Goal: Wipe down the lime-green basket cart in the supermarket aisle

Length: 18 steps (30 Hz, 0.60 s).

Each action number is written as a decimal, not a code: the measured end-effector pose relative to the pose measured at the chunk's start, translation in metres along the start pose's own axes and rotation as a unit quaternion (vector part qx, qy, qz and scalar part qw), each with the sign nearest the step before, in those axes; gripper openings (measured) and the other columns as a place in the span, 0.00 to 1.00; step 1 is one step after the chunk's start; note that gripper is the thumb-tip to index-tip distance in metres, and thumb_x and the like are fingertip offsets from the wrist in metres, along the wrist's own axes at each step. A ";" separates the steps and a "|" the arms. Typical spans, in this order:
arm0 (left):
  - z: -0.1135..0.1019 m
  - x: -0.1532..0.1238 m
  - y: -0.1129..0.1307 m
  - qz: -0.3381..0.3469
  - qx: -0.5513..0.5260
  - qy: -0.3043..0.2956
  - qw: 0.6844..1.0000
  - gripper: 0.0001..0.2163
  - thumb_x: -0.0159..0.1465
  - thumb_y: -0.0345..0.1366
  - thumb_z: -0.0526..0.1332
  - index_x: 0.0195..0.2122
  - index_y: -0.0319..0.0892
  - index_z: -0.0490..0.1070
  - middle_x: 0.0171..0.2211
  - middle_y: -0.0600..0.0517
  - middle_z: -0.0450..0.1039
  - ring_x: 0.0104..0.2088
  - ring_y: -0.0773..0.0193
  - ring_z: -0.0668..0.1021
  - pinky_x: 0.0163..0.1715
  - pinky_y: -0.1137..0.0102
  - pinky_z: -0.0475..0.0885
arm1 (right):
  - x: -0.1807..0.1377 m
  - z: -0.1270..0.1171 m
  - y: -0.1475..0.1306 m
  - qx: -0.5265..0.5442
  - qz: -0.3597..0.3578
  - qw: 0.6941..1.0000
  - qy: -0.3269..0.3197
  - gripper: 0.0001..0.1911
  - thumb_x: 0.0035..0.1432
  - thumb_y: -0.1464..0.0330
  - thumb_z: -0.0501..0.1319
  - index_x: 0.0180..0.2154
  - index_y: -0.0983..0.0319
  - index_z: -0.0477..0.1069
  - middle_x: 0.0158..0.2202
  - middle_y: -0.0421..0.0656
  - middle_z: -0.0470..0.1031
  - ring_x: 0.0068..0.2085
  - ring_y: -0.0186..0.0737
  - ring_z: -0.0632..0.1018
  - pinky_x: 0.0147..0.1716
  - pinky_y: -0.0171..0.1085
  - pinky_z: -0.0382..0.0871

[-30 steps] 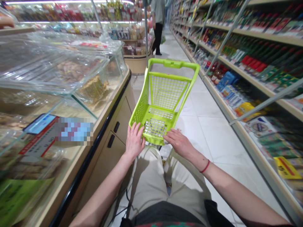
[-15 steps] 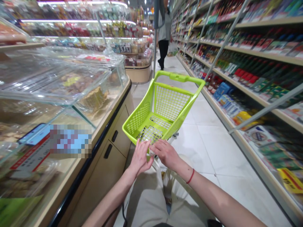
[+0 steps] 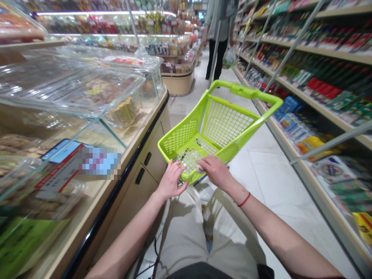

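A lime-green plastic shopping cart (image 3: 186, 133) with grid walls stands in front of my knees, its handle on the far side. Nothing lies in its basket. My left hand (image 3: 172, 179) grips the near rim, with its fingers over the edge and its thumb below. Just to the right, my right hand (image 3: 216, 170) is closed over the near end of the basket. A small whitish crumpled piece (image 3: 200, 168), perhaps tissue, shows between its fingertips and thumb. A red string circles my right wrist.
On my left runs a wooden counter (image 3: 151, 131) with clear food bins (image 3: 95, 91) and a price sign (image 3: 59, 170). Shelves of packaged goods (image 3: 322, 85) line the right. Ahead, a person (image 3: 216, 50) stands in the tiled aisle (image 3: 264, 162) beside a thin post.
My hands have moved apart, the right one to the right, showing the whitish piece. In view the cart sits farther right and more turned. The person ahead appears nearer.
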<state>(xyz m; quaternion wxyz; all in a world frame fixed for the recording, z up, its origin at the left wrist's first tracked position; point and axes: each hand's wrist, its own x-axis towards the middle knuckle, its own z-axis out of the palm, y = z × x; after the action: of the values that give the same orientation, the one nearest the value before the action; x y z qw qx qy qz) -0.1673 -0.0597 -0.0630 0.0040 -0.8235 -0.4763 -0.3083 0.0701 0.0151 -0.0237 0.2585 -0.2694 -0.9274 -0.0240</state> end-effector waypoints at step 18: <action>-0.016 -0.002 -0.044 -0.067 0.038 0.004 0.997 0.23 0.57 0.49 0.68 0.47 0.42 0.66 0.59 0.40 0.67 0.67 0.46 0.61 0.63 0.47 0.64 | -0.008 -0.005 0.001 -0.029 0.060 0.997 0.043 0.19 0.64 0.75 0.55 0.55 0.59 0.68 0.47 0.47 0.77 0.50 0.45 0.74 0.56 0.47 0.61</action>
<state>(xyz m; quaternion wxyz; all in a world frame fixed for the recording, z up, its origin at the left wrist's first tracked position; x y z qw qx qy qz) -0.2106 -0.0423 -0.0635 0.0167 -0.7879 -0.5415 -0.2928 0.0793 0.0109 -0.0234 0.2907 -0.3308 -0.8966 -0.0468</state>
